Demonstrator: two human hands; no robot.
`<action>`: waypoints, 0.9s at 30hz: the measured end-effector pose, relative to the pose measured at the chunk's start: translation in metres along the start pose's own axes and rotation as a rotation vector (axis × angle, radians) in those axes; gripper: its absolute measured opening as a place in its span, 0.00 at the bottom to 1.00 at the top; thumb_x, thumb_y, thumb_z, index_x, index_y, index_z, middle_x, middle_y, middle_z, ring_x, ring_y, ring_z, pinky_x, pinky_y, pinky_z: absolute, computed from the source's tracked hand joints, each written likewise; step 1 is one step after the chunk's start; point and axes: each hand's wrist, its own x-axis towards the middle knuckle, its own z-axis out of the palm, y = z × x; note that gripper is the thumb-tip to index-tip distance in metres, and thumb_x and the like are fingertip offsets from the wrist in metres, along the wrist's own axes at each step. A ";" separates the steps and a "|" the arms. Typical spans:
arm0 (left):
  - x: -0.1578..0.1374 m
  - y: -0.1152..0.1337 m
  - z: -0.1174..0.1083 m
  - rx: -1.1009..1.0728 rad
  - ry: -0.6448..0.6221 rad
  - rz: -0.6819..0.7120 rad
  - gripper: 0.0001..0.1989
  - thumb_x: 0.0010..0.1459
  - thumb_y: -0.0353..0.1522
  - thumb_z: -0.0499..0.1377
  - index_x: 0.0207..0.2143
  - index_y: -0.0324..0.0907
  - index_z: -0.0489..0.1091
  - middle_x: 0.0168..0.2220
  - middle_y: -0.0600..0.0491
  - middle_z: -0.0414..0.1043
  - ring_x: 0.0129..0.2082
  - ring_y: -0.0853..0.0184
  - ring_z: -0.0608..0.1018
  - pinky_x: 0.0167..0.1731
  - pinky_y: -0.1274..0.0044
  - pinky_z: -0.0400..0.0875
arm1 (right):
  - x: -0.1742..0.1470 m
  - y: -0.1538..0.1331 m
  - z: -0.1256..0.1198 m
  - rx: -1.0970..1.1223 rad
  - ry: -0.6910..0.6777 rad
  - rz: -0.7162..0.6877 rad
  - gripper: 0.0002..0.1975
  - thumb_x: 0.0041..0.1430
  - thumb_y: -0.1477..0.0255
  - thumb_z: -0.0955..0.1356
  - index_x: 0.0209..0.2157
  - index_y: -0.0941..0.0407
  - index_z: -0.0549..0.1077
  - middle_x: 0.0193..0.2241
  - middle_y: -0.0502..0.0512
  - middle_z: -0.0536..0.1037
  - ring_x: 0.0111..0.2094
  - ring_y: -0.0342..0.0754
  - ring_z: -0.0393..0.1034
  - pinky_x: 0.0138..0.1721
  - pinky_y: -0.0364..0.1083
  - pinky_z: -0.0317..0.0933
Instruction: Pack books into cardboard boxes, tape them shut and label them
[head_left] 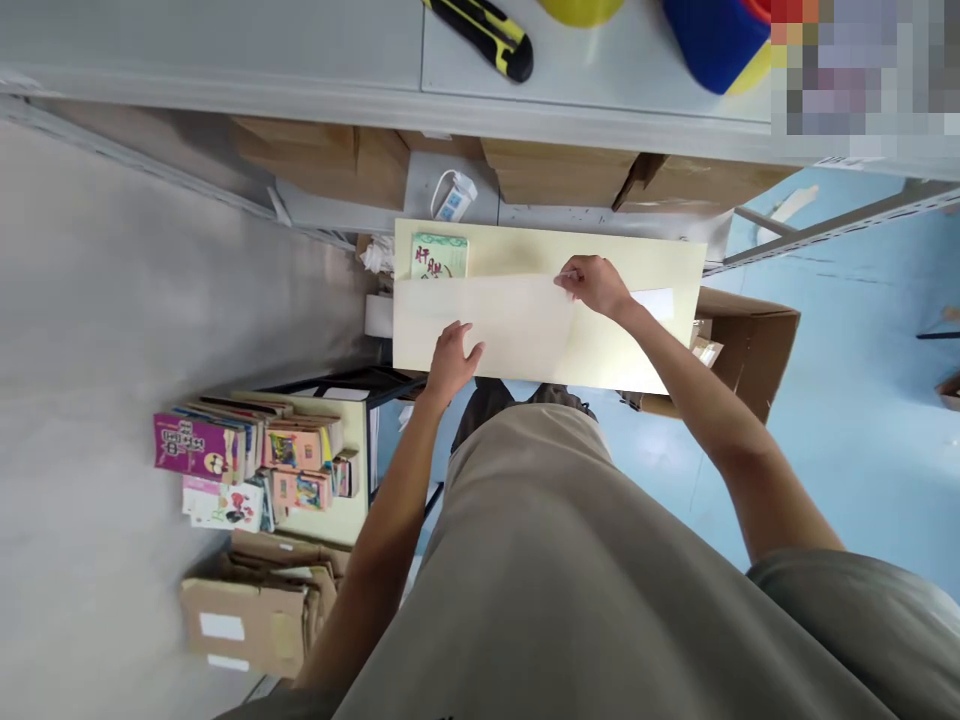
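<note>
A person in a grey short-sleeved shirt works a thin, translucent, whitish sheet (510, 325) across a long cream-coloured tabletop (619, 355) beneath a grey metal shelf (315, 60). The right hand (592, 285) has thumb and fingertips pinched together at the sheet's far right corner. The left hand (452, 362), fingers loosely curled and thumb standing apart, is at the sheet's near edge; from where one stands, it grips nothing, and whether its fingertips press on the sheet cannot be told. The sheet lies along the table's left and middle, its far edge appearing to overlap the near part of a green-and-white book with dark red lettering (439, 257). A narrow white strip of paper (654, 303) rests by the right forearm.

Handling such flimsy material well would likely call for a light, steady pinch at the corner, with the left palm flattened to anchor the near edge. An even, low pull should keep creases out; a sharp tug could skew the sheet or drag the book along. The forearm is best held clear of the paper strip.
</note>
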 end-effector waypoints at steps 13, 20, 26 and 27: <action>0.039 -0.072 0.017 0.437 -0.184 -0.144 0.39 0.74 0.38 0.66 0.82 0.37 0.63 0.89 0.28 0.47 0.88 0.31 0.57 0.82 0.44 0.63 | 0.033 0.105 0.046 -0.268 0.006 0.370 0.10 0.80 0.70 0.72 0.53 0.55 0.87 0.48 0.63 0.92 0.52 0.57 0.86 0.59 0.54 0.75; 0.084 -0.123 -0.030 0.410 -0.094 -0.152 0.43 0.69 0.35 0.66 0.82 0.30 0.61 0.87 0.21 0.47 0.87 0.27 0.57 0.82 0.40 0.60 | 0.034 0.110 0.077 -0.348 0.095 0.508 0.16 0.81 0.70 0.68 0.60 0.57 0.86 0.55 0.70 0.90 0.57 0.64 0.85 0.61 0.59 0.76; 0.099 -0.159 -0.046 0.223 -0.056 -0.009 0.33 0.68 0.33 0.66 0.73 0.37 0.71 0.84 0.24 0.58 0.86 0.32 0.61 0.83 0.41 0.58 | 0.025 0.066 0.130 -0.394 0.373 0.422 0.25 0.78 0.72 0.65 0.71 0.62 0.77 0.71 0.80 0.77 0.71 0.69 0.76 0.65 0.64 0.77; 0.099 -0.162 -0.046 0.204 -0.041 0.013 0.31 0.68 0.32 0.66 0.71 0.37 0.73 0.82 0.24 0.60 0.85 0.32 0.62 0.83 0.42 0.59 | 0.026 0.051 0.145 -0.372 0.350 0.406 0.24 0.79 0.71 0.65 0.69 0.61 0.78 0.69 0.79 0.80 0.68 0.68 0.78 0.64 0.63 0.77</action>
